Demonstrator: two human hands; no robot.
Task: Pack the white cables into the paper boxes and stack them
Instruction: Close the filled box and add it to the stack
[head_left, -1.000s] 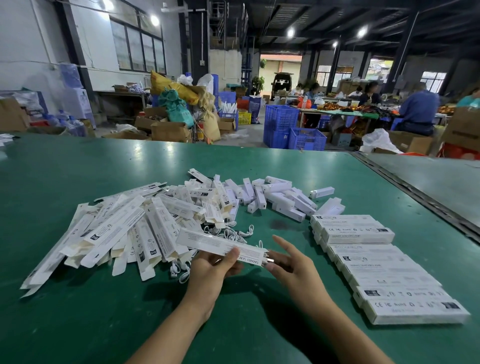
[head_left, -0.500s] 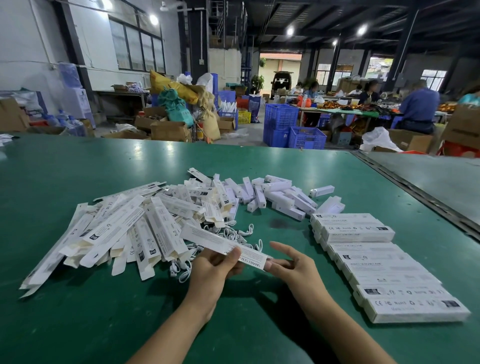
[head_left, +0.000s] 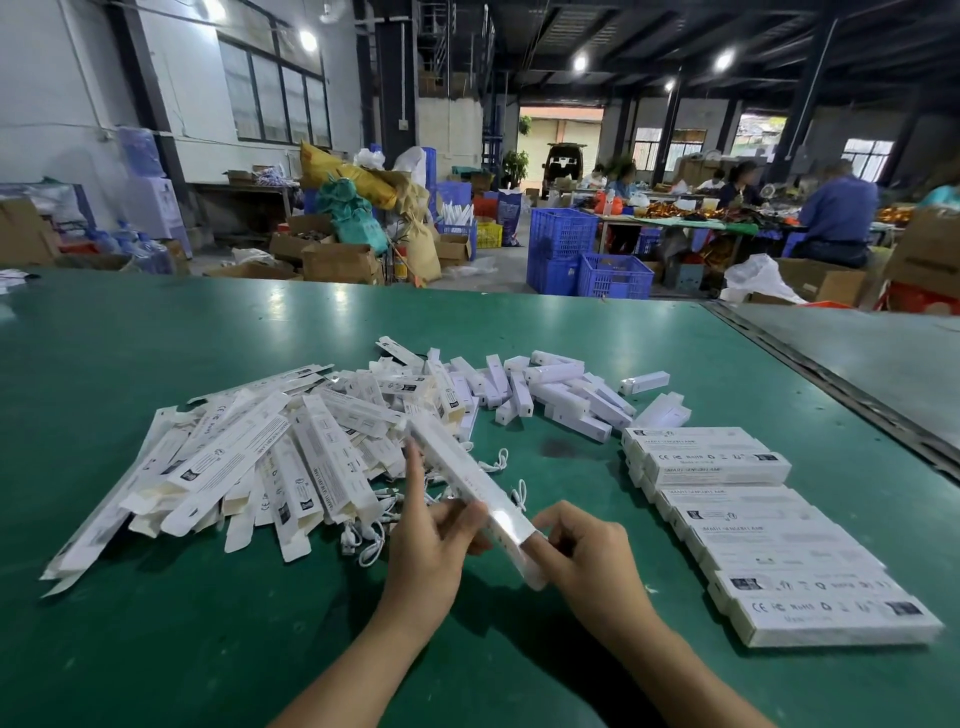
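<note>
2 bare hands hold 1 long white paper box (head_left: 470, 480) tilted above a green table (head_left: 156, 649).

The left hand (head_left: 436, 551) has its grip closed round the box's lower half, with the index finger stretched up along its side. The right hand (head_left: 582, 556) pinches the near end with curled fingers. Loose white cables (head_left: 363, 540) lie on the table just behind the hands, at the edge of a heap of flat boxes (head_left: 234, 467) on the left. Small white blocks (head_left: 561, 389) are scattered farther back. On the right, closed boxes (head_left: 769, 535) lie overlapped in a row.
</note>
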